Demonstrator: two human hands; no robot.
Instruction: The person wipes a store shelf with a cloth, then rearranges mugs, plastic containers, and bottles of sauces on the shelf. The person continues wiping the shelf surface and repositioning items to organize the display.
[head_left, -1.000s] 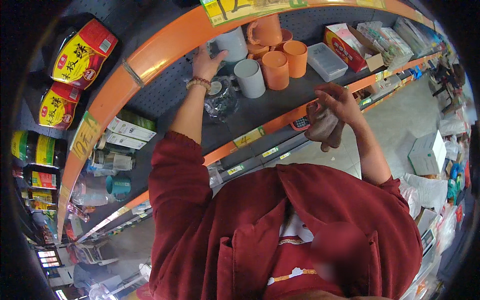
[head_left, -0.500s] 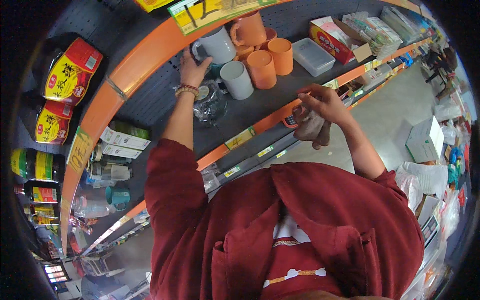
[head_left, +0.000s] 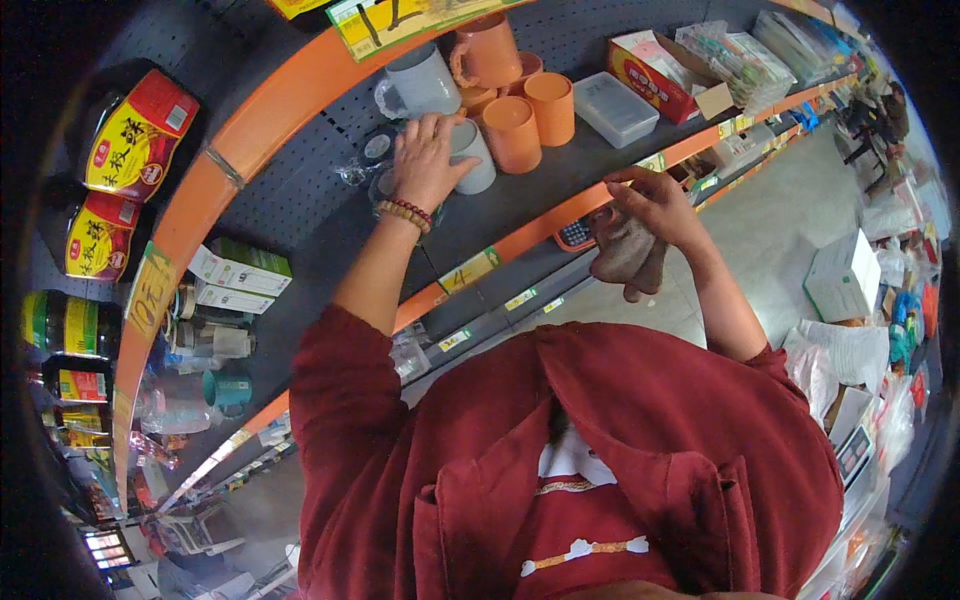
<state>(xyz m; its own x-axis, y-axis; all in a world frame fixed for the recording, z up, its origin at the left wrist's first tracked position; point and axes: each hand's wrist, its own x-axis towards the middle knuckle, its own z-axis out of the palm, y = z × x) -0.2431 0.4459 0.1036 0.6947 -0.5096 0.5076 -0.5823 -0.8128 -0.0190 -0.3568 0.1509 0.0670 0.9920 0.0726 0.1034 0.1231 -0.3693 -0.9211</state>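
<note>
My left hand [head_left: 432, 160] lies over the near-left side of the front grey mug [head_left: 478, 172], fingers spread and thumb against its side. A bead bracelet circles that wrist. Behind stands a second grey mug [head_left: 424, 82], its handle facing left. Several orange mugs [head_left: 512, 135] are grouped beside them, one set on top of others. Clear plastic wrapping [head_left: 372, 158] lies left of my left hand, partly hidden by it. My right hand [head_left: 655, 208], fingers closed, grips a dirty grey-brown rag [head_left: 632, 255] in front of the shelf edge.
Farther right on the shelf are a clear plastic box [head_left: 615, 108], a red carton [head_left: 660, 78] and bagged goods [head_left: 738, 68]. An orange shelf rail [head_left: 560, 225] with price tags runs along the front. Bottles with red-yellow labels [head_left: 140, 135] stand left. A white box [head_left: 845, 278] sits at right.
My left hand has moved from the rear grey mug down and right to the front grey mug. The plastic wrapping shows farther left and back. My right hand still has the rag.
</note>
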